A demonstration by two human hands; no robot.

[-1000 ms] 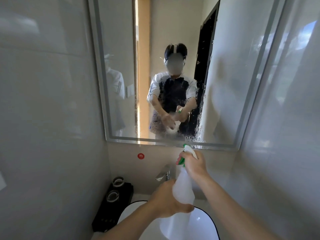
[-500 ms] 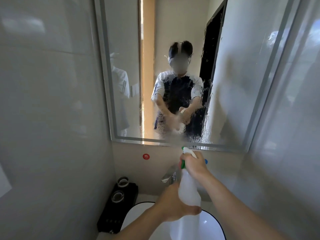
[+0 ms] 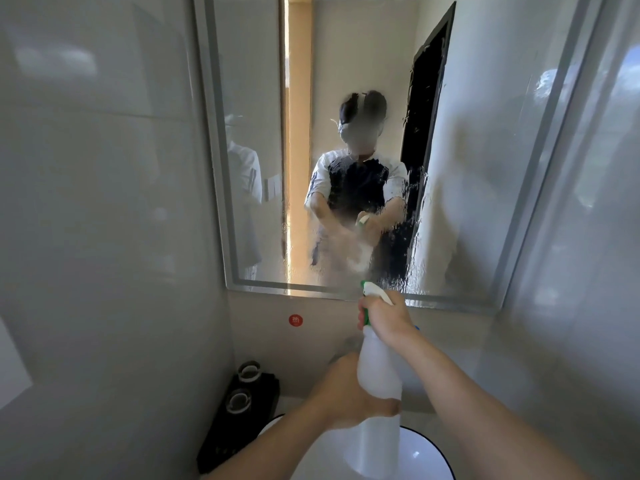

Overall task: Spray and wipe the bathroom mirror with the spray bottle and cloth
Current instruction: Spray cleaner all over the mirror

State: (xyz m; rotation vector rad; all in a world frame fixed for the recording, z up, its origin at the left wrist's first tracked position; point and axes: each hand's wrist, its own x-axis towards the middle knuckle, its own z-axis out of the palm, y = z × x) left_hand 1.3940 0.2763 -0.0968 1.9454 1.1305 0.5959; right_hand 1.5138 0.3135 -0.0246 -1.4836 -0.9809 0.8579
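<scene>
- The translucent white plastic spray bottle with a green-and-white trigger head [image 3: 379, 368] is held upright over the white round basin with a dark rim [image 3: 429, 445], its nozzle pointed at the lower middle of the mirror.
- The right hand [image 3: 384, 315] is wrapped round the bottle's neck with fingers curled over the green trigger; this grip is clamped on the sprayer, probably so one squeeze sends mist forward.
- The left hand [image 3: 341, 393] grips the bottle's body lower down, thumb across the front. I judge that it steadies the weight so that the nozzle stays on aim while the trigger is worked.
- The large rectangular wall mirror with a pale frosted border [image 3: 353, 161] carries wet streaks and beads across its centre and lower right, while its left part looks dry. A pale puff of mist hangs just ahead of the nozzle.
- No cloth shows anywhere in view, so wiping looks not yet begun; the spraying step seems well along but uneven.
- To the left of the basin, a black tray [image 3: 242, 420] holds two small round items, well apart from the hands.
- A red round sticker [image 3: 295, 319] sits on the wall below the mirror.
</scene>
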